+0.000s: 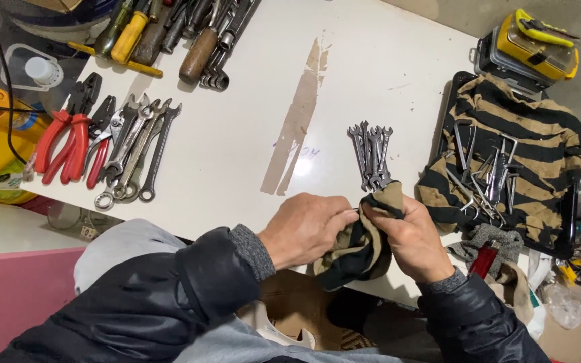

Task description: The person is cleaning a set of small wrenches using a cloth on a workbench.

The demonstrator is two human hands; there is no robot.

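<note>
My left hand (307, 227) and my right hand (411, 238) both grip a black and tan striped rag (361, 242) at the near edge of the white table (250, 121). The rag is bunched between my fingers, and what it wraps is hidden. Just beyond my hands lies a small row of metal wrenches (371, 154), side by side, their near ends touching the rag.
A striped cloth (506, 154) on a black tray at the right holds hex keys and small tools. Wrenches (136, 151) and red-handled pliers (68, 138) lie at the left. Screwdrivers and hammers (176, 33) lie at the far left. A yellow case (536, 44) sits far right.
</note>
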